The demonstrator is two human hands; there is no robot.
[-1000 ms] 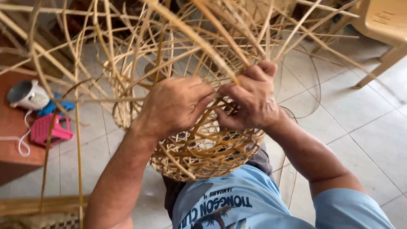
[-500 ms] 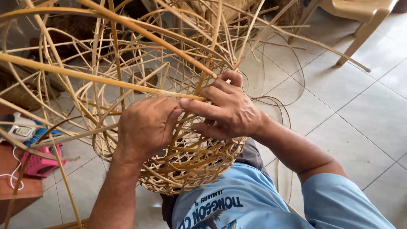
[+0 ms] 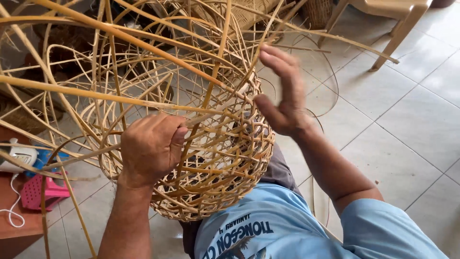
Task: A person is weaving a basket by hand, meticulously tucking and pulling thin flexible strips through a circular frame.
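A: Where is there room to pass a hand?

B: Right of the half-woven cane basket (image 3: 215, 158), over the bare tiled floor (image 3: 407, 124). The right hand (image 3: 282, 98) is up there, fingers spread, apart from the rim.

A: And on the left?

B: Crowded. Loose cane strips (image 3: 110, 62) fan out and cross everywhere; the left hand (image 3: 151, 146) is wedged among them, gripping the weave. A plastic chair (image 3: 393, 19) blocks the far right corner.
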